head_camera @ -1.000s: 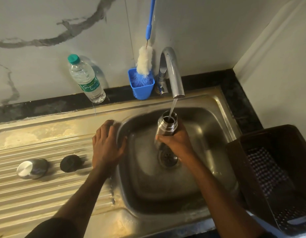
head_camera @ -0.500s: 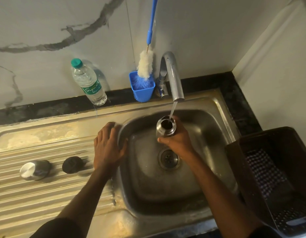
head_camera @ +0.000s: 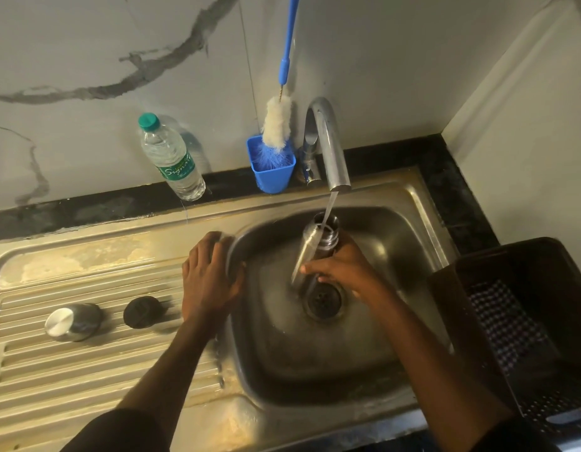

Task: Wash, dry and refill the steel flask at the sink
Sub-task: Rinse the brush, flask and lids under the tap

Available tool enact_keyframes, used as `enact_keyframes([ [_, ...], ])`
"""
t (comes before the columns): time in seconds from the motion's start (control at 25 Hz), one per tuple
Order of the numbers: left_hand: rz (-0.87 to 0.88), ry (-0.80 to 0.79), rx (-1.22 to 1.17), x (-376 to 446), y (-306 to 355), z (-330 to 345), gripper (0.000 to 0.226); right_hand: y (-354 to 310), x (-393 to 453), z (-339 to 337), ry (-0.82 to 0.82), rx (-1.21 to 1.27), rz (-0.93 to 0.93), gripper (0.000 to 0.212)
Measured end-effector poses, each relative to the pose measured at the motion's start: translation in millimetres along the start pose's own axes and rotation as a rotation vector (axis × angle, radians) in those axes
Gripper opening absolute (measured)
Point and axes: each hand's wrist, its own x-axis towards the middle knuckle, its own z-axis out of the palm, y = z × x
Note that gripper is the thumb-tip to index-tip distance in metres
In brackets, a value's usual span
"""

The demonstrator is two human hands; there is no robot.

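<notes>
Head view: steel sink (head_camera: 422, 223) set in a black counter (head_camera: 458, 190) against marble-veined wall tiles (head_camera: 87, 60), ribbed drainboard (head_camera: 87, 360) at 9 o'clock carrying a steel cup (head_camera: 72, 322) and black cap (head_camera: 142, 312). Right hand (head_camera: 344, 272) clasped round the steel flask (head_camera: 317, 243), mouth up under the tap (head_camera: 328, 145). Left hand (head_camera: 207, 275) flat on the basin rim, grasping nothing; dark basket (head_camera: 478, 314) at 3 o'clock.

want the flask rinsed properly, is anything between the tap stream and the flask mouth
Nothing visible blocks it. The water from the tap falls straight into the open mouth of the flask, which the right hand holds over the sink.
</notes>
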Motion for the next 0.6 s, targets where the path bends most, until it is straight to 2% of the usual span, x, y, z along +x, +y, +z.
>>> enact_keyframes([
  [0.12,0.005,0.005,-0.002,0,-1,0,0.062,2,-6,-5,0.002,0.460,0.226,0.055],
  [0.24,0.008,0.002,0.002,0,1,0,0.061,13,-9,-3,0.038,0.931,0.412,0.064],
  [0.4,0.008,0.007,0.009,0,-2,1,0.062,4,-1,17,0.028,1.256,0.495,0.064],
  [0.52,0.008,0.006,0.013,0,-2,2,0.063,-7,11,30,-0.032,1.499,0.496,0.060],
  [0.6,0.005,0.006,0.006,1,-1,1,0.063,-6,12,33,-0.075,1.570,0.474,0.061],
])
